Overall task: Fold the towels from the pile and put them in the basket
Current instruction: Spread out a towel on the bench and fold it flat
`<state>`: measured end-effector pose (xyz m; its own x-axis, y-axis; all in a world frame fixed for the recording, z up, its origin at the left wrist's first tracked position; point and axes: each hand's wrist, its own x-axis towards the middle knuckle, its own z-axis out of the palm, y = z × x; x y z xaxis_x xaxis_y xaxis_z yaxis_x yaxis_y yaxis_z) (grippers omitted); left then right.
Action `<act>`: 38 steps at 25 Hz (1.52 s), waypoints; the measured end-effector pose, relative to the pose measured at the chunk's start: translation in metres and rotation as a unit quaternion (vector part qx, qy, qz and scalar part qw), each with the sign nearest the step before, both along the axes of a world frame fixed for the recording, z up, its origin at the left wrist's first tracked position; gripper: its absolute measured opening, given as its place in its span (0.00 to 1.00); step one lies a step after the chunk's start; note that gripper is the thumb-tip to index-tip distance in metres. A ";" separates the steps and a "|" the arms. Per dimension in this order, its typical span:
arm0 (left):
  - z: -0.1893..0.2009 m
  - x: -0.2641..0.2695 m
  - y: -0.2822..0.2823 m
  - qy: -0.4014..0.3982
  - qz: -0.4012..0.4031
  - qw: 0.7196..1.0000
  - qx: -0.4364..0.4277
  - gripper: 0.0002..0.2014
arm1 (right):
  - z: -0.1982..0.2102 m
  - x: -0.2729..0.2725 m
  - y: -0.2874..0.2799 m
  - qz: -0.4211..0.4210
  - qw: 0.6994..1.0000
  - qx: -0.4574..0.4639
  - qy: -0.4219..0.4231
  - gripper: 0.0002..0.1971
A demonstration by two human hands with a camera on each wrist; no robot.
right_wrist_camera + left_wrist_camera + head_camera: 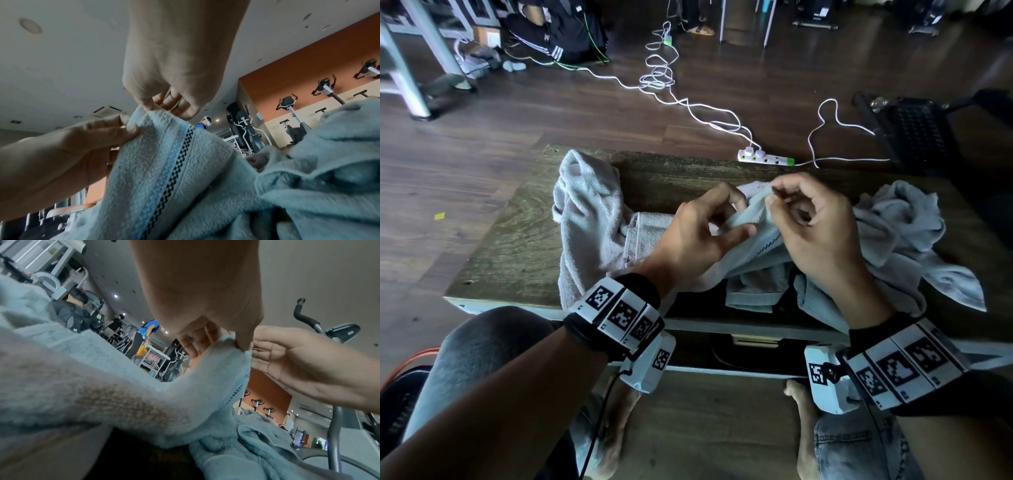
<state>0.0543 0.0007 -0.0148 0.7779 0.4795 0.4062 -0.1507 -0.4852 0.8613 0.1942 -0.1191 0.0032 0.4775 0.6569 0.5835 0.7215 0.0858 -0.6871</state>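
Observation:
A light blue towel [751, 248] with a dark checkered stripe is lifted above the wooden table [517, 240]. My left hand [743, 216] pinches its top edge between thumb and fingers. My right hand [774, 202] pinches the same edge right beside it, fingers curled. In the left wrist view the left hand [222, 344] holds the towel [205, 386] next to the right hand [298, 363]. In the right wrist view the right hand [152, 107] nips the towel [164, 162] corner, with the left hand [82, 146] just left of it. I see no basket clearly.
A pale grey towel [585, 212] lies crumpled at the table's left and another blue towel [900, 233] is bunched at the right. On the floor behind are a power strip [765, 158] with white cables and a black perforated object [917, 133]. My knees sit under the table's near edge.

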 end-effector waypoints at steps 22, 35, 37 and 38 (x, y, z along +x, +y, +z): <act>0.093 -0.117 0.079 0.251 0.115 0.942 0.191 0.23 | 0.111 0.038 -0.017 -0.169 0.972 0.076 0.142 0.09; 0.140 -0.133 0.071 0.080 0.127 0.984 0.091 0.08 | 0.133 0.034 -0.033 -0.190 0.969 0.039 0.152 0.08; 0.148 -0.135 0.077 0.093 0.141 0.976 0.138 0.09 | 0.140 0.035 -0.030 -0.181 0.971 0.039 0.149 0.08; 0.153 -0.134 0.081 0.106 0.150 0.968 0.171 0.08 | 0.144 0.035 -0.027 -0.174 0.973 0.035 0.147 0.07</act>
<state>-0.0802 0.0819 0.1380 0.7074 0.5631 0.4272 0.2044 -0.7416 0.6390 0.2295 -0.1465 0.1470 0.8169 0.3891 0.4258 0.4881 -0.0733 -0.8697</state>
